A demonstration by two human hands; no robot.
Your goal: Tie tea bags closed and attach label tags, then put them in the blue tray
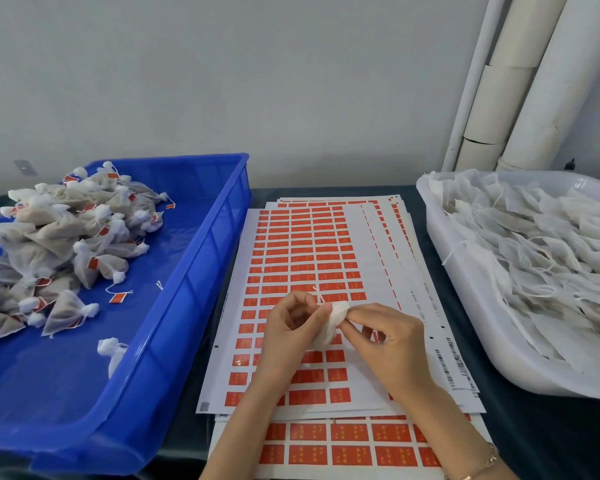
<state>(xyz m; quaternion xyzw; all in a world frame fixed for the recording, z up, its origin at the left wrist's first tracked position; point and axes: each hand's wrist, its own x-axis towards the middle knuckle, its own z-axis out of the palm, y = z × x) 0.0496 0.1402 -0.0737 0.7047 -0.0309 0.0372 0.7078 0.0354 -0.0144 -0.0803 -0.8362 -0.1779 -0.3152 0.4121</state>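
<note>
Tea bag pinched between both sets of fingers, over the label sheets! Your left hand curls round its body, your right hand grips its top, forearms angling in from below. Blue tray lies well left of your fingers, white tub to their right.

Small packing workshop, blue tray of tagged tea bags, label sheets

One blue tray, one white tub. One left hand and one right hand, pinching one tea bag between them. Heaped tied bags and stacked label sheets: beyond counting.
</note>
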